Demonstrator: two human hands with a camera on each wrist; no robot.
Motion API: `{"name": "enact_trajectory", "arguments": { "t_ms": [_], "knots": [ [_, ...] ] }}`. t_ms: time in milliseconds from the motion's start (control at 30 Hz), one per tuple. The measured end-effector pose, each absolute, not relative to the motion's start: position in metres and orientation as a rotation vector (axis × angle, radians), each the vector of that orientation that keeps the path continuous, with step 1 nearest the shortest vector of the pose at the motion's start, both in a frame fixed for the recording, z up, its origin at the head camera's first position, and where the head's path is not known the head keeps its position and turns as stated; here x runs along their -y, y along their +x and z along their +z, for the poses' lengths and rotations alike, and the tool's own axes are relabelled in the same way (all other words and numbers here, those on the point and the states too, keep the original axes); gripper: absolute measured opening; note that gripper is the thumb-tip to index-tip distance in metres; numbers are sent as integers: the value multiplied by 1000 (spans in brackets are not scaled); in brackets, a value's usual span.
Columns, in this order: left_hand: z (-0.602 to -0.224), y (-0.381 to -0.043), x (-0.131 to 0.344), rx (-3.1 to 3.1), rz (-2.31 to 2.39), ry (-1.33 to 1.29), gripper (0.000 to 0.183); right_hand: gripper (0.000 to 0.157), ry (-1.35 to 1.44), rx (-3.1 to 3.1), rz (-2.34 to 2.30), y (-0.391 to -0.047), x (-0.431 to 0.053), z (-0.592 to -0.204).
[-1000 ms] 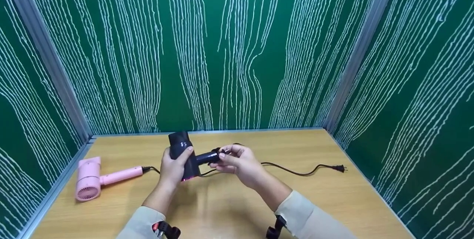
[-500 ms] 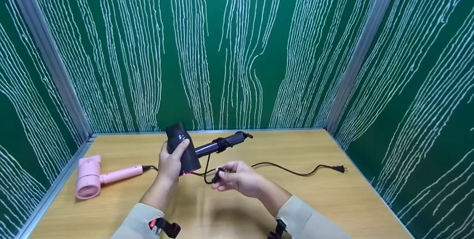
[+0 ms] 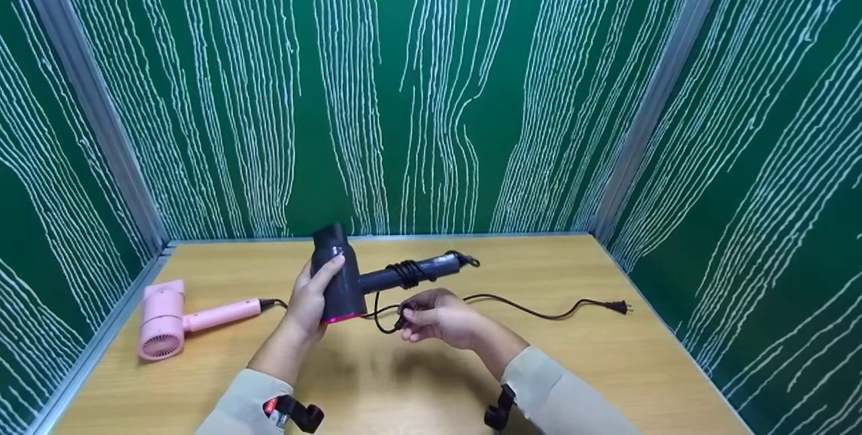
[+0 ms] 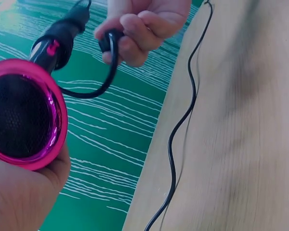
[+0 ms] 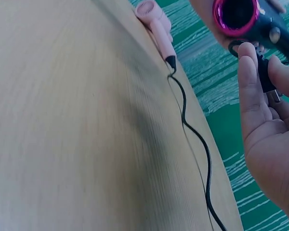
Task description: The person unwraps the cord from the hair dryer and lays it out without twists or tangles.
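Note:
My left hand (image 3: pixel 311 300) grips a dark hair dryer (image 3: pixel 345 283) by its barrel, thumb across the side, and holds it above the table. The dryer's handle points right, with its black cord wound round it in a coil (image 3: pixel 408 275). A pink ring (image 4: pixel 58 113) circles the mesh at the back end. Just below the handle, my right hand (image 3: pixel 441 320) pinches the cord's plug (image 5: pixel 265 74) between thumb and fingers. A metal prong shows past the thumb in the right wrist view. A loose loop of cord (image 4: pixel 94 94) runs from the plug to the dryer.
A pink hair dryer (image 3: pixel 161 320) lies at the left of the wooden table (image 3: pixel 572 367). Its black cord (image 3: pixel 552 318) runs behind my hands to a two-pin plug (image 3: pixel 617 307) at the right. Green walls with white wavy lines enclose the table's back and sides.
My right hand has come away from the handle toward me, drawing the plug with it, and the wound handle now shows. The left hand has shifted slightly and still holds the dark dryer.

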State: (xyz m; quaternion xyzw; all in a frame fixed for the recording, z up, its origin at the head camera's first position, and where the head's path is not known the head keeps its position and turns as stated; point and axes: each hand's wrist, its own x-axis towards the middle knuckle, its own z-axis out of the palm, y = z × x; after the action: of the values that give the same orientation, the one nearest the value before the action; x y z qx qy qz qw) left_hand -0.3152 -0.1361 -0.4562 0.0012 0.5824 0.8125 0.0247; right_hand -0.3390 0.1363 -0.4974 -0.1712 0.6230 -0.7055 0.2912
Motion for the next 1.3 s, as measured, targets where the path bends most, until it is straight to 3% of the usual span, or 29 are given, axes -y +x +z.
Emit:
{"name": "enact_trajectory", "arguments": {
  "t_ms": [200, 367, 500, 633, 900, 1300],
  "knots": [
    [-457, -313, 139, -1771, 2426, 81, 61, 14, -437, -1731, -1922, -347, -147, -497],
    [-459, -312, 140, -1734, 2398, 168, 56, 19, -556, -1777, -1928, -344, -147, -476],
    [-461, -311, 142, -1727, 2334, 222, 56, 15, -490, -1886, -1933, -343, -148, -463],
    [-463, -311, 144, -1768, 2262, 256, 59, 21, -428, -2041, -1911, -354, -153, -465],
    [-468, -314, 146, -1902, 2217, 224, 61, 18, -447, -1962, -1984, -370, -158, -469],
    [-475, -316, 145, -2052, 2262, 114, 56, 14, -480, -1944, -2003, -362, -148, -453]
  ]
}}
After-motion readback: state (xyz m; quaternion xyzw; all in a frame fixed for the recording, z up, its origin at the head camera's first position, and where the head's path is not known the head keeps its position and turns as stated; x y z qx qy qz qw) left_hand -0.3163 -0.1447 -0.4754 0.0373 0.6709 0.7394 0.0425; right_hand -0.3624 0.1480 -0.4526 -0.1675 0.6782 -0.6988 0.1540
